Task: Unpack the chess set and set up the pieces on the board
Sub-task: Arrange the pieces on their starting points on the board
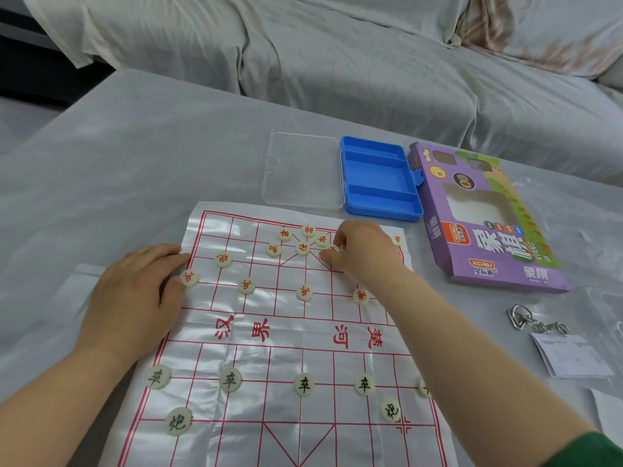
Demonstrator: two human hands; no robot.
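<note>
A thin plastic board sheet [276, 332] with red grid lines lies flat on the grey cloth. Several cream discs with red characters [302, 247] cluster at its far middle, and a row of them [304, 292] runs across nearer. Black-lettered discs [303, 384] stand in a row on the near half. My left hand [135, 294] lies flat on the board's left edge, its thumb touching a red disc [189, 277]. My right hand [364, 251] has its fingers curled over a red disc [328, 253] at the far cluster.
The blue piece tray [379, 178] stands beyond the board with its clear lid [303, 170] folded open to the left. A purple carton [485, 217] lies to the right. Metal ring puzzles [536, 320] and folded paper [569, 355] lie at right. A draped sofa lies behind.
</note>
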